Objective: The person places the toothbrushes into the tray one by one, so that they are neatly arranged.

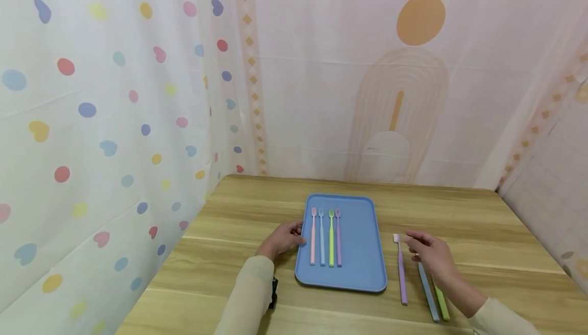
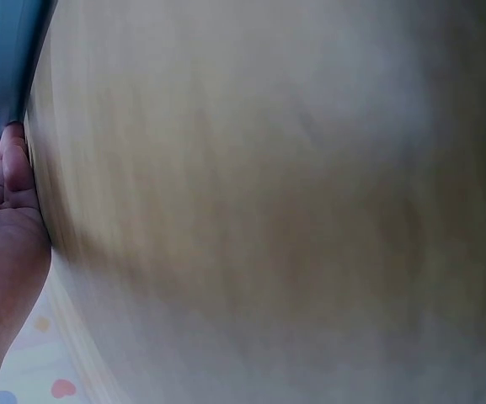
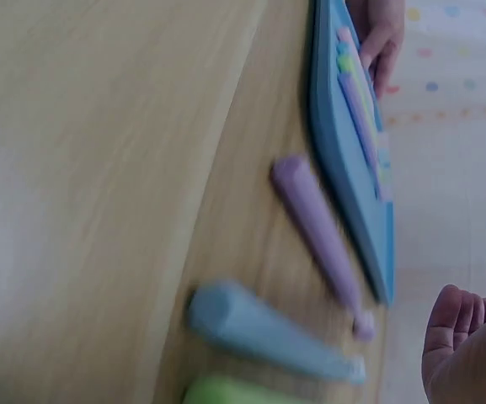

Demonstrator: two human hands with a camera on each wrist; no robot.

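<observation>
My left hand (image 1: 282, 239) grips the left rim of a blue tray (image 1: 358, 243), its thumb over the edge; the left wrist view shows the fingers (image 2: 17, 168) against the rim's side. On the tray lie a pink toothbrush (image 1: 313, 238), a light blue toothbrush (image 1: 322, 238), a green toothbrush (image 1: 331, 238) and a purple toothbrush (image 1: 339, 238), side by side, heads away from me. My right hand (image 1: 432, 256), fingers loosely bent and holding nothing, hovers right of another purple toothbrush (image 1: 401, 276). It covers the heads of another blue toothbrush (image 1: 428, 294) and another green toothbrush (image 1: 441, 299).
The tray and loose toothbrushes rest on a wood-grain table (image 1: 248, 202). Behind it hangs a patterned curtain (image 1: 312, 95), and a dotted curtain (image 1: 105, 171) runs along the left side. A black band (image 1: 273, 293) shows at the left wrist.
</observation>
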